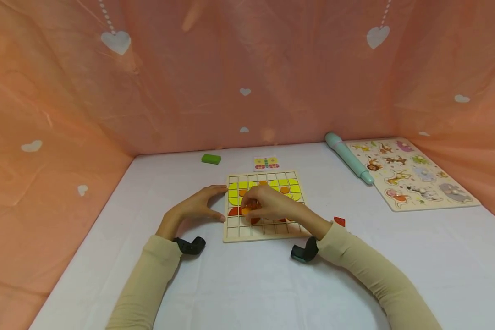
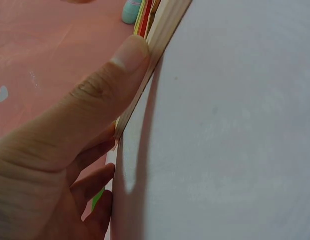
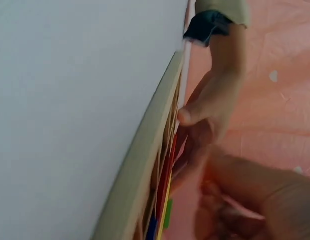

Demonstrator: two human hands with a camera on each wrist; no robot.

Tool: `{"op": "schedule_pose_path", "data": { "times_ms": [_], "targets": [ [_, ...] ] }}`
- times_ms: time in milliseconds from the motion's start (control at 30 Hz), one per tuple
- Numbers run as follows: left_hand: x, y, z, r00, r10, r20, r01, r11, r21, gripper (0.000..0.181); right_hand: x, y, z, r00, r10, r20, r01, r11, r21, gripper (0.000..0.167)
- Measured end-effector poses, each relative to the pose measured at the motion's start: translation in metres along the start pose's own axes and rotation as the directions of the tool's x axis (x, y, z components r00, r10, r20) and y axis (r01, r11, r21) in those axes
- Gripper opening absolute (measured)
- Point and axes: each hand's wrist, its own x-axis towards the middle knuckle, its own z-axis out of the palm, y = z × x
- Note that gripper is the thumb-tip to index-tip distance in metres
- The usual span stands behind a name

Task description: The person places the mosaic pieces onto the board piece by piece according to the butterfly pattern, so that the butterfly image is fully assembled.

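Note:
A square wooden grid board (image 1: 247,233) lies on the table, with yellow, orange and red flat tiles set in its cells. My right hand (image 1: 270,204) is over the board's left middle, fingers bent, pinching a small orange tile (image 1: 245,211) close to the grid. In the right wrist view the right hand (image 3: 244,192) is blurred and no tile shows in it. My left hand (image 1: 198,204) rests at the board's left edge. Its thumb (image 2: 127,57) and a forefinger touch that edge, the fingers loosely extended. My right hand and forearm hide part of the tiles.
Behind the board lie a small butterfly pattern card (image 1: 266,163) and a green block (image 1: 211,159). A red piece (image 1: 339,222) sits by the right wrist. Farther right are a mint-green microphone-shaped stick (image 1: 348,156) and a wooden animal puzzle board (image 1: 412,176). Pink cloth (image 1: 247,68) encloses the table.

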Motion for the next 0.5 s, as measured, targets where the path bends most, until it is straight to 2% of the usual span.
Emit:
{"op": "schedule_pose_path", "data": {
  "times_ms": [233,500],
  "targets": [
    [-0.001,0.000,-0.001,1.000,0.001,0.003,-0.001,1.000,0.001,0.093,0.004,0.002,0.013,0.999,0.031,0.030,-0.032,0.999,0.039,0.020],
    [-0.001,0.000,-0.001,1.000,0.025,0.006,-0.025,1.000,0.006,0.092,0.007,0.005,0.019,0.999,0.019,0.047,-0.020,0.999,0.038,0.024]
  ]
}}
